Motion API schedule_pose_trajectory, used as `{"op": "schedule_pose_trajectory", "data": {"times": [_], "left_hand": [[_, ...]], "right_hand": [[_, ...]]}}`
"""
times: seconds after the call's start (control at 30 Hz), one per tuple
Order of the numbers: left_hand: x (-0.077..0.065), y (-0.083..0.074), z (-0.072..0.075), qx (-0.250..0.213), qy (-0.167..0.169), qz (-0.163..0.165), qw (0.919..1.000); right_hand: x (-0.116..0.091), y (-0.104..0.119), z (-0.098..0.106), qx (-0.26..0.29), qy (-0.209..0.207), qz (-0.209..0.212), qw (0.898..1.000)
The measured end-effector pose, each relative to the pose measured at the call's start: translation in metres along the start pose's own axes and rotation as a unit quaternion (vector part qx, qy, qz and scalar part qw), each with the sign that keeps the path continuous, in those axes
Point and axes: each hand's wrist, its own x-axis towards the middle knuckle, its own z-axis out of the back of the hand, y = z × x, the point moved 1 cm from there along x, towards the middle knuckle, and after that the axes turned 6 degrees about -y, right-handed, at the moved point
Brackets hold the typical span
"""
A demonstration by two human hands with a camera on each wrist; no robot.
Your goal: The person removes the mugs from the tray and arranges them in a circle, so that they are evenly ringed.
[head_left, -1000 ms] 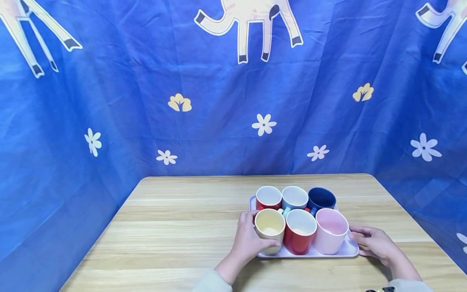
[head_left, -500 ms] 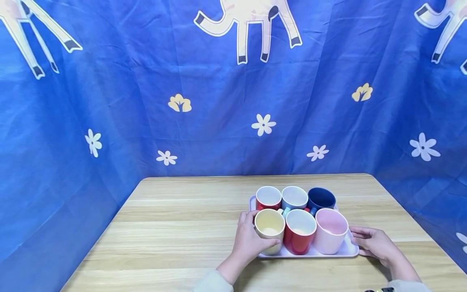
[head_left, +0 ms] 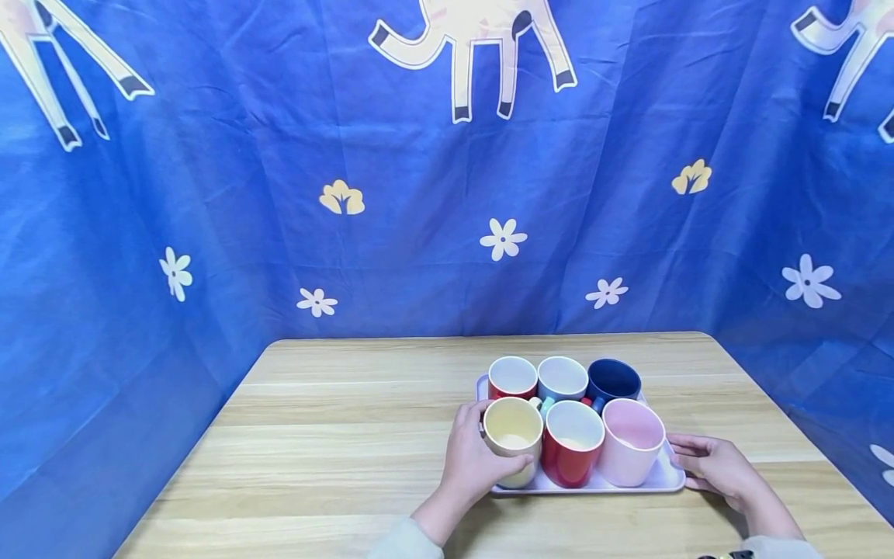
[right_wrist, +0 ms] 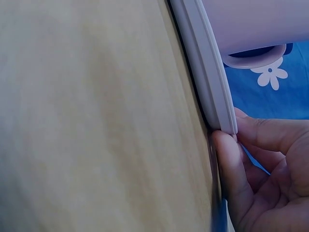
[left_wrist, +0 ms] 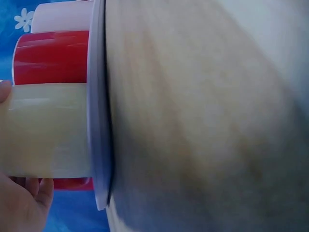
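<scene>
- Tray (head_left: pixel 667 475), pale lilac with rounded corners, lies on the right-hand part of the wooden bench (head_left: pixel 335 435), near its front edge as the head view shows it, and carries six mugs in two rows of three.
- Left hand (head_left: pixel 473 460): its grip is closed around the cream mug (head_left: pixel 511 436), with the thumb across the front and fingers on the outer side.
- Cream mug: at the left end of the front row, mouth up, pale yellow inside; the left wrist view shows its lower end behind the tray's rim, so I cannot see whether its base touches the tray.
- Right hand (head_left: pixel 719 467): its grip is narrow, pinching the tray's edge at the right front corner; in the right wrist view the thumb lies over the rim and a finger sits against its underside.
- Front red mug (head_left: pixel 573 454), white inside, stands in the middle of the front row, just beside the cream one.
- Pink mug (head_left: pixel 631 450) stands at the right end of that row, nearest the right hand.
- Back row, left to right: rear red mug (head_left: pixel 513 377), light blue mug (head_left: pixel 563 379), navy mug (head_left: pixel 614 382).
- Handles in cream, teal, red and navy show between the rows.
- Blue curtain (head_left: pixel 419 264) behind and at both sides, printed with white flowers, yellow shapes and animal legs.
- Light sleeves (head_left: pixel 407 541) cover both forearms.
</scene>
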Motion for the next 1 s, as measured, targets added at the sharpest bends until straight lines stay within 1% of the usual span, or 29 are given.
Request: {"op": "schedule_pose_trajectory", "data": {"times": [0.13, 0.33, 0.5, 0.77, 0.87, 1.0], "left_hand": [[0.004, -0.007, 0.003, -0.007, -0.012, -0.003, 0.9999], [0.013, -0.021, 0.010, -0.028, -0.026, -0.009, 0.9992], [0.020, -0.035, 0.017, -0.033, -0.034, -0.018, 0.9987], [0.031, -0.051, 0.029, -0.051, -0.048, -0.026, 0.9972], [0.034, -0.057, 0.035, -0.056, -0.058, -0.034, 0.9961], [0.040, -0.061, 0.043, -0.058, -0.079, -0.048, 0.9940]], "right_hand": [[0.000, 0.000, 0.001, 0.001, -0.001, 0.001, 1.000], [0.000, -0.001, 0.001, 0.004, 0.001, 0.002, 1.000], [0.000, 0.000, 0.000, 0.010, 0.005, 0.002, 1.000], [-0.002, 0.000, 0.001, 0.015, 0.015, 0.004, 1.000], [-0.002, 0.001, 0.000, 0.013, 0.012, 0.004, 1.000], [-0.002, 0.002, 0.000, 0.013, 0.008, 0.002, 1.000]]}}
